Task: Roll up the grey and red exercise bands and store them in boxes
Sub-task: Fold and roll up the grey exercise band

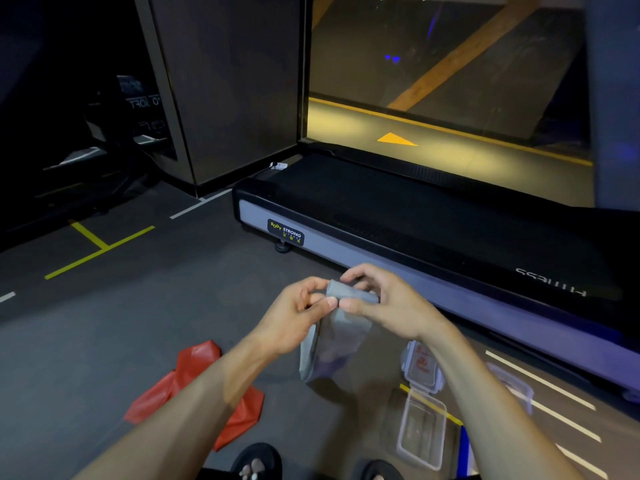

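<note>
The grey exercise band [332,337] is partly wound into a tight roll at its top, and its loose tail hangs down toward the floor. My left hand [298,313] pinches the roll's left end between thumb and fingers. My right hand [384,303] grips the right end, fingers curled over the top. The red band [197,382] lies crumpled and unrolled on the floor at lower left, partly behind my left forearm. A clear plastic box [420,427] sits open on the floor at lower right, with a lid [420,367] just beyond it. Another clear box [516,389] shows behind my right forearm.
A black and grey treadmill [398,216] runs across the floor just ahead of my hands. A dark pillar [225,91] and gym machines stand at the back left. Yellow and white lines mark the dark floor. My sandalled feet [256,462] are at the bottom edge.
</note>
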